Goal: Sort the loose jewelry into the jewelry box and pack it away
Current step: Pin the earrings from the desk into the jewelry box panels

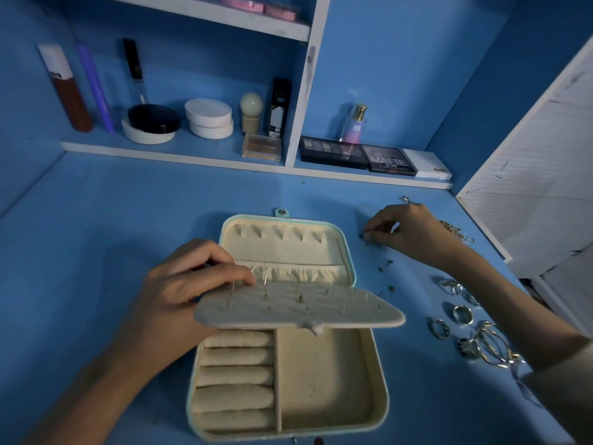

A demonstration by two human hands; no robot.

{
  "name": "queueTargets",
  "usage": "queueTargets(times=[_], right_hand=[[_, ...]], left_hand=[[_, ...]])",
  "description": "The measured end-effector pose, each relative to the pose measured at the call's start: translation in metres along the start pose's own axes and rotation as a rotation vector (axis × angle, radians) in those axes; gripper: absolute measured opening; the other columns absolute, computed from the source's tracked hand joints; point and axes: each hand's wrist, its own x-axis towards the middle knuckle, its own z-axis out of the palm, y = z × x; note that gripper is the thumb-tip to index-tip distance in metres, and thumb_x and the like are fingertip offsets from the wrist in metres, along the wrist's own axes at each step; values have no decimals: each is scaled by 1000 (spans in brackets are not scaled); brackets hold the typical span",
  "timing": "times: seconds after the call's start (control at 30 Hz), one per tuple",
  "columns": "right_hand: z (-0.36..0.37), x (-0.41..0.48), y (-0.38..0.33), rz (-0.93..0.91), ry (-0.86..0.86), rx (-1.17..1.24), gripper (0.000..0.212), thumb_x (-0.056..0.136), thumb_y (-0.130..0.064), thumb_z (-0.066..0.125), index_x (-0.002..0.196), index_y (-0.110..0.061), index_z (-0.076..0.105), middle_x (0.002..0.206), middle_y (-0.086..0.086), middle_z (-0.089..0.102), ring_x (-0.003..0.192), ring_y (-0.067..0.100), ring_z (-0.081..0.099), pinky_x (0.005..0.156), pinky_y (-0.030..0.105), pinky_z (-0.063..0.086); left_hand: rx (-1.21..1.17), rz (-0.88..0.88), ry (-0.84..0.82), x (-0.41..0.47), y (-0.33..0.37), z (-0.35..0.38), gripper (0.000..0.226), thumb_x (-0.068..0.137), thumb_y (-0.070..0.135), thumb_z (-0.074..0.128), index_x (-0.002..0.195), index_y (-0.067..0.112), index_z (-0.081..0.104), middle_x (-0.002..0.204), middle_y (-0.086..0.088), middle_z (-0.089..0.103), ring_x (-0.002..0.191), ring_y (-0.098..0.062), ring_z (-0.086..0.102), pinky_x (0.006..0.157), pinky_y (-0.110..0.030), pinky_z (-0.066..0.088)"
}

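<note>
The left hand [179,293] grips the raised earring panel [298,308] of the open jewelry box [324,380] under it, while the right hand [414,232] pinches a tiny stud [364,236], which, being so small, may slip and roll toward the rings [462,314] beside that forearm.

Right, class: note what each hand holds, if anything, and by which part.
The left hand grips the earring panel by its left end. The right hand pinches a small dark piece in its fingertips; by which part, too small to tell.
</note>
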Motion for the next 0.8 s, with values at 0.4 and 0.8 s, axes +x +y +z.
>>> queueTargets(times=[0.4, 0.8], right_hand=[[5, 6, -4, -54, -14, -128, 3, 78, -16, 71, 77, -19, 70, 71, -8, 63, 67, 10, 58, 72, 33, 51], [-1, -12, -104, -215, -388, 512, 4, 81, -9, 69, 79, -12, 70, 75, -2, 68, 67, 5, 58, 64, 18, 45]], left_hand=[[-13, 7, 23, 0, 1, 1, 21, 79, 25, 62, 84, 9, 76, 79, 0, 59, 74, -8, 55, 65, -16, 42], [16, 4, 23, 1, 1, 1, 20, 81, 28, 63, 84, 13, 76, 79, 2, 58, 73, -9, 53, 68, -13, 40]])
